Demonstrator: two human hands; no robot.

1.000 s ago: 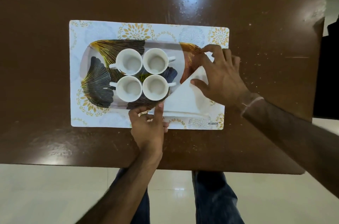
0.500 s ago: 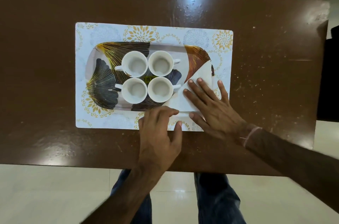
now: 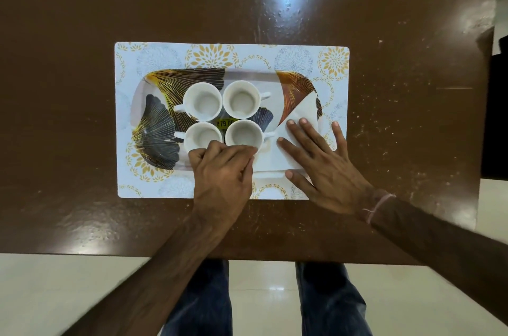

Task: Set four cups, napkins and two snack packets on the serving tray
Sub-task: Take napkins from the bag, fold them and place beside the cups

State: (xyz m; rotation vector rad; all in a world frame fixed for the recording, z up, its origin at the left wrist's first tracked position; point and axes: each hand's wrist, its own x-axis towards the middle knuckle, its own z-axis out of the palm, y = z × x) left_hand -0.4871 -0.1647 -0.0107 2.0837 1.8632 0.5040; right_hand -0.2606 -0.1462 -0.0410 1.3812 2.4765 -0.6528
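Note:
A serving tray [image 3: 247,76] with a gingko-leaf print lies on a placemat. Four white cups stand on it in a square: far left [image 3: 202,100], far right [image 3: 241,99], near left [image 3: 202,136], near right [image 3: 243,135]. A white napkin [image 3: 305,113], folded to a triangle, lies on the tray's right end. My right hand [image 3: 324,165] rests flat on it with fingers spread. My left hand [image 3: 222,168] is curled at the tray's near edge, its fingertips pinching the napkin's left corner beside the near right cup. No snack packet is in view.
The white and gold placemat [image 3: 165,55] sits in the middle of a brown table [image 3: 82,88]. A yellow price sticker [image 3: 224,123] shows between the cups. A dark object [image 3: 499,115] stands past the table's right edge. My legs are below the near edge.
My right hand has let the napkin's far corner down and pressed flat onto the folded napkin. My left hand has moved forward along the napkin's near edge toward the near cups.

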